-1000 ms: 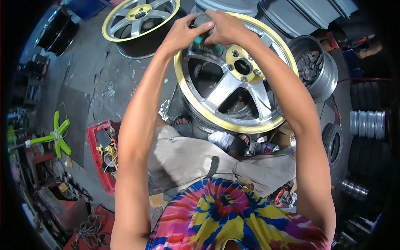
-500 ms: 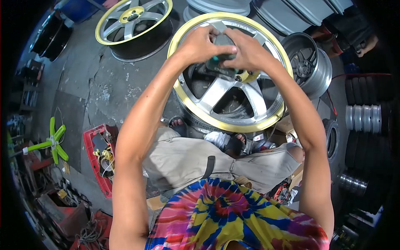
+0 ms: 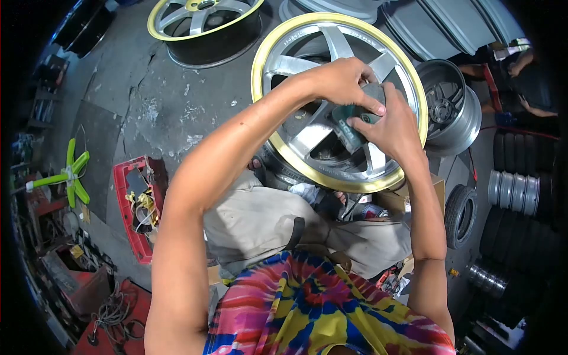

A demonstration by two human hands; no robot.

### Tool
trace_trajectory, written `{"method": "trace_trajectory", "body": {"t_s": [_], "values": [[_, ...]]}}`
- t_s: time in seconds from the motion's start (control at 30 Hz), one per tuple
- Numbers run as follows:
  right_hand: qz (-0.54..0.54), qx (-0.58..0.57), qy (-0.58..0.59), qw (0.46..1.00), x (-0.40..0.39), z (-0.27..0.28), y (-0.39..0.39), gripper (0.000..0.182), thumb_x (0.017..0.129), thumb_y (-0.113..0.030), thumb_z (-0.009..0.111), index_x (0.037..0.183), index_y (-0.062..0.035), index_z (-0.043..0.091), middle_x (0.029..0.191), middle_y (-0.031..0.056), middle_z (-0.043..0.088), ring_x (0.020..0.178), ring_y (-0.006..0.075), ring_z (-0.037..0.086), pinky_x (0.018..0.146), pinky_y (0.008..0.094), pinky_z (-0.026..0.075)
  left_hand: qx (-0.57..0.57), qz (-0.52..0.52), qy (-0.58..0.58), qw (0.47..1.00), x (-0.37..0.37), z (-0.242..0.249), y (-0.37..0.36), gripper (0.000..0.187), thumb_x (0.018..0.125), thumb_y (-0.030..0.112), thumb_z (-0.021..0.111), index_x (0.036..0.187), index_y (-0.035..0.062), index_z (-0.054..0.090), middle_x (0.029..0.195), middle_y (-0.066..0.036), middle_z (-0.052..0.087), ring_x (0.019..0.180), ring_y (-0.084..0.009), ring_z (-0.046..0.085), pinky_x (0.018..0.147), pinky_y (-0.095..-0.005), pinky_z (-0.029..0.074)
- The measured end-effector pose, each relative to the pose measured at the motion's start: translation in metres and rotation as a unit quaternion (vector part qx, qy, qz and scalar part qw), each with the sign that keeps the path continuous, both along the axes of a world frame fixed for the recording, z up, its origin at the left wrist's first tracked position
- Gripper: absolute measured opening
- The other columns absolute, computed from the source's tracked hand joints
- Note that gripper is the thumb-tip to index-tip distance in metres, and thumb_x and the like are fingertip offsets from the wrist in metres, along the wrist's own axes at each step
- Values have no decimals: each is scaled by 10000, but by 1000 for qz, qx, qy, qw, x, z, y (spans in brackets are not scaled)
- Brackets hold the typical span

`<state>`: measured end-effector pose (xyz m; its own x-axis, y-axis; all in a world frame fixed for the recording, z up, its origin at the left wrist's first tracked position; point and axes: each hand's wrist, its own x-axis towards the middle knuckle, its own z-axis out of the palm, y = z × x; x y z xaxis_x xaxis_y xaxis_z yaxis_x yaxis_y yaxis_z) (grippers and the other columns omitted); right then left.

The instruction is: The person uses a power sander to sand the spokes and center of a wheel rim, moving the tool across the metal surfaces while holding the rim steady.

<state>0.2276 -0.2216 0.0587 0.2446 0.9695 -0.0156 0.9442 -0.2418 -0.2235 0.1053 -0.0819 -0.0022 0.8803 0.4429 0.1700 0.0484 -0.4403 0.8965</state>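
A silver alloy wheel with a gold rim (image 3: 278, 47) lies flat in front of my knees. Over its spokes I hold a small dark green pad or block (image 3: 348, 121) with both hands. My left hand (image 3: 340, 80) pinches its top edge with the fingertips. My right hand (image 3: 393, 127) grips it from below and the side. The wheel's hub is hidden behind my hands and the pad.
A second gold-rimmed wheel (image 3: 201, 23) lies at the far left. A silver wheel (image 3: 452, 106) leans to the right. A red crate of parts (image 3: 136, 207) sits on the concrete floor at left, with a green fan blade (image 3: 68, 177) beyond. Tyres and rims stack at right.
Both hands have moved with the pad from the far side of the wheel toward me and to the right, over the nearer spokes.
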Motion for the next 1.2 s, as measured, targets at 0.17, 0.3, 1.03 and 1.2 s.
{"method": "trace_trajectory", "body": {"t_s": [0.17,0.3,1.03,1.2], "values": [[-13,15,7,1000,4,-11,26,815,673,-349,901,1275,34,507,1138,298,635,1020,484,670,874,517,555,-91,15,7,996,-4,4,20,798,750,459,903,1302,-60,654,945,-82,675,865,-139,598,771,-279,482],[13,13,16,1000,-4,-7,14,798,678,-368,893,1256,32,515,1107,303,642,1002,475,677,862,518,561,-59,-14,23,998,-16,8,13,810,763,495,887,1319,-44,652,1032,-109,676,986,-190,594,894,-313,476],[-136,-2,-123,983,59,-1,-4,836,711,-415,879,1292,38,485,1145,345,630,998,488,692,896,513,572,127,173,70,974,-40,-45,63,560,935,435,728,1215,-48,696,1106,-224,737,1022,-339,721,905,-397,553],[-119,-15,-28,992,16,-12,6,842,715,-405,872,1285,64,467,1126,352,628,1014,511,674,899,509,569,234,188,181,936,-35,-64,71,554,952,479,670,1162,-32,722,1094,-256,728,1046,-404,694,943,-470,528]]}}
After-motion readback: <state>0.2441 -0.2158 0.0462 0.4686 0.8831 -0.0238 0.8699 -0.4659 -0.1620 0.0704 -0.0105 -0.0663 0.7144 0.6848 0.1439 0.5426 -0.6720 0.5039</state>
